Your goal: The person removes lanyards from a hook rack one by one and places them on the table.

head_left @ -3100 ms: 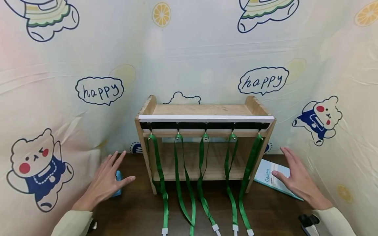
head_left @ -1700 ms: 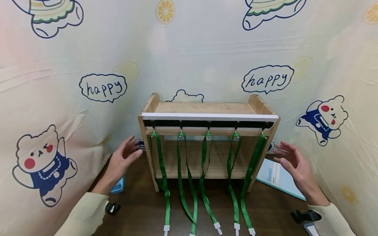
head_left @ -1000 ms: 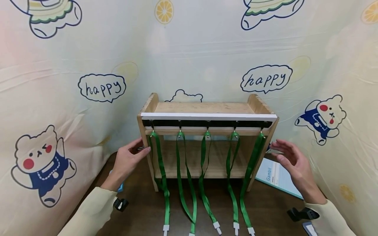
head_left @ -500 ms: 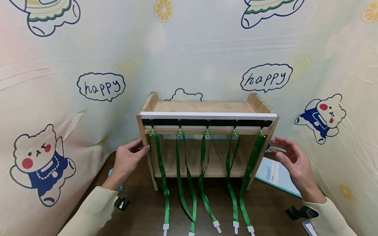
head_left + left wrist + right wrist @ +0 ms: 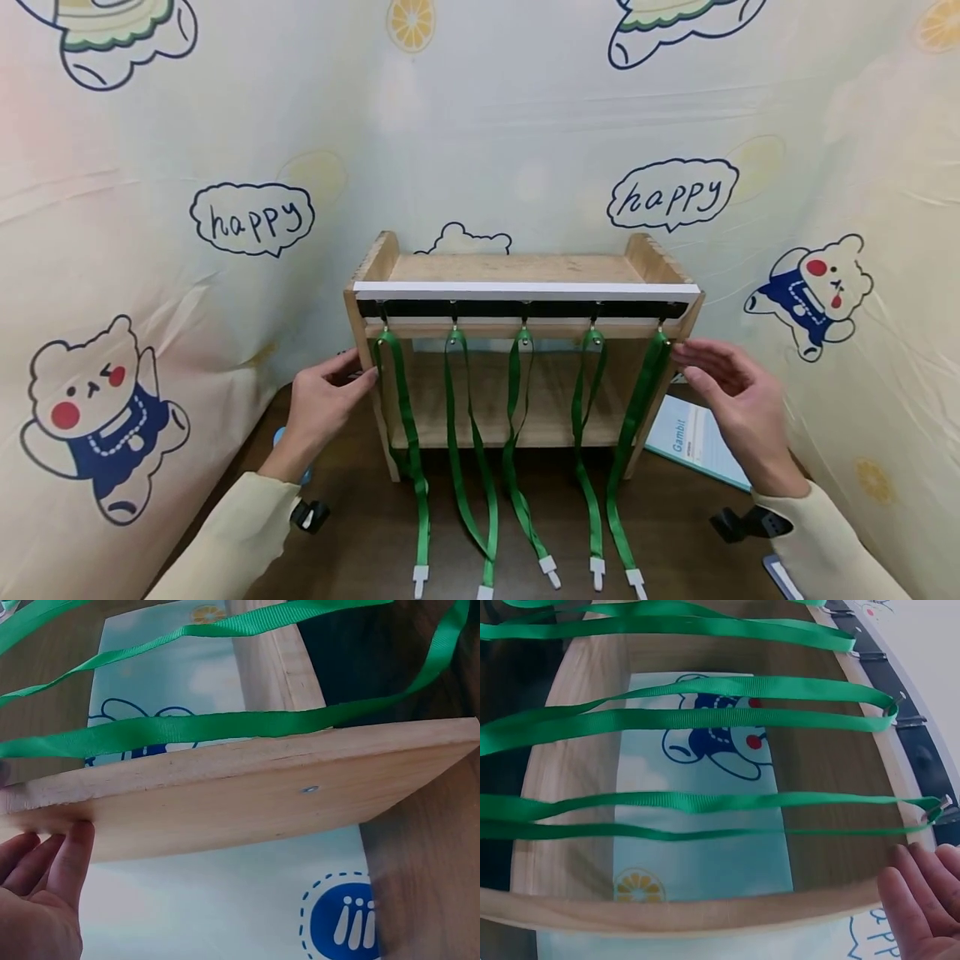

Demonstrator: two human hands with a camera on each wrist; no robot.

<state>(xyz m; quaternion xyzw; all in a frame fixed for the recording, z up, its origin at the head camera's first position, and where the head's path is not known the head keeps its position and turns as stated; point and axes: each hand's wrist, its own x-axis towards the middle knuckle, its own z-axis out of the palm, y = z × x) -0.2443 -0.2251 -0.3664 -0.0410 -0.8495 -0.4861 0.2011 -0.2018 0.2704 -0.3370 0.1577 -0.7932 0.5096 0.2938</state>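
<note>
A small wooden shelf (image 5: 517, 268) stands on the dark table, with a black and white hook strip (image 5: 525, 309) along its upper front. Several green lanyards (image 5: 408, 408) hang from its hooks, their white clips trailing down to the table. My left hand (image 5: 318, 408) grips the left side panel, thumb at the front edge and fingers on the outer face. In the left wrist view, those fingertips (image 5: 79, 832) press the panel's wood. My right hand (image 5: 742, 408) is at the right side panel, fingers extended with their tips right at the panel and the thumb held apart.
A light blue notebook (image 5: 697, 442) marked "Gambit" lies right of the shelf, partly behind my right hand. A blue object (image 5: 280, 437) shows behind my left wrist. Near the right sleeve lies a flat dark-edged item (image 5: 783, 577). A printed curtain (image 5: 525, 125) surrounds the table.
Both hands have come inward from either side. The left took hold of the left panel about a second ago and stays there; the right has just reached the right panel. The shelf stays put.
</note>
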